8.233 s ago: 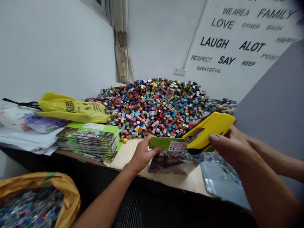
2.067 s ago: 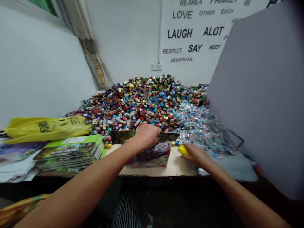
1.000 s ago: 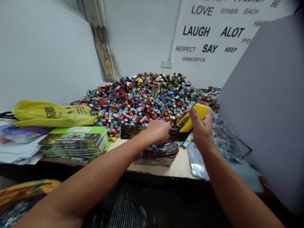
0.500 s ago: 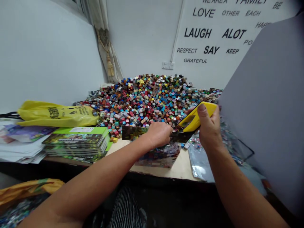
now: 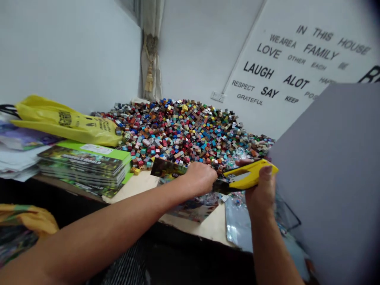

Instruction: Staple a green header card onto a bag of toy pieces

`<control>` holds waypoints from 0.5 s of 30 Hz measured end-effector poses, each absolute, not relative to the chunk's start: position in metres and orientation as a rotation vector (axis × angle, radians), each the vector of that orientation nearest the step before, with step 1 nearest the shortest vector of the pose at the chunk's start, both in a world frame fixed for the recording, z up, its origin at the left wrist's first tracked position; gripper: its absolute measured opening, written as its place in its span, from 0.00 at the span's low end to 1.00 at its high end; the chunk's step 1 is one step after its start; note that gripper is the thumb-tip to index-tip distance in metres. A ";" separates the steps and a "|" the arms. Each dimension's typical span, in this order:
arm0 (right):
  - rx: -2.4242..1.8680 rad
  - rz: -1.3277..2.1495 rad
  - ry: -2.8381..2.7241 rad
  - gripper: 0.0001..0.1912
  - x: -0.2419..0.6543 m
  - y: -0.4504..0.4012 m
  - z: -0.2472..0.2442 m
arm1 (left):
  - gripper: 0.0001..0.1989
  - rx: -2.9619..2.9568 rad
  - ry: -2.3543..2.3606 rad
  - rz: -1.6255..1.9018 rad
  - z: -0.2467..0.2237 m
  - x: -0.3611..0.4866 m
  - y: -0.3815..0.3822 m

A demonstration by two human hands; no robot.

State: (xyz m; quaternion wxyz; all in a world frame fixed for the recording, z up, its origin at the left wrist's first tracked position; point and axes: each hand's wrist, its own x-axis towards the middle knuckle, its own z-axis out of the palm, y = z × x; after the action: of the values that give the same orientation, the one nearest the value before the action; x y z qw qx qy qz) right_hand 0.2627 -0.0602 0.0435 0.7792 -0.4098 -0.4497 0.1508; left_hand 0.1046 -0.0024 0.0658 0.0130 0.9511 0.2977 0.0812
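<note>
My left hand is closed on the top edge of a dark printed card, its fingers curled round it. Below the card hangs a shiny, bag-like part with a colourful picture or contents; I cannot tell which. My right hand is wrapped round a yellow stapler, thumb on top. The stapler's front end points left, at the right end of the card, just beside my left hand. Whether its jaws touch the card is hard to see.
A big heap of small coloured blocks covers the back of the table. On the left are stacked printed cards and a yellow bag. Clear plastic bags lie at right, beside a grey panel. An orange sack stands below.
The view has tilted and shifted. The stapler has turned from slanting upward to nearly level and sits lower, still in my right hand. My left hand keeps its grip on the card.
</note>
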 end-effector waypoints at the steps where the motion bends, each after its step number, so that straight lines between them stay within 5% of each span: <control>1: -0.891 0.332 -0.972 0.25 0.263 -0.062 0.042 | 0.13 2.962 0.927 0.252 0.066 0.104 -0.004; 15: -0.889 0.241 -1.088 0.23 0.257 -0.079 0.034 | 0.15 2.968 0.917 0.229 0.066 0.102 -0.006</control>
State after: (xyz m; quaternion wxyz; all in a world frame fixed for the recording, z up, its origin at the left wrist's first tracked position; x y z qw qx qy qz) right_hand 0.2573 -0.0793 0.0335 0.7564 -0.4079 -0.4993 0.1107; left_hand 0.1024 -0.0064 0.0663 0.0136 0.9527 0.2945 0.0735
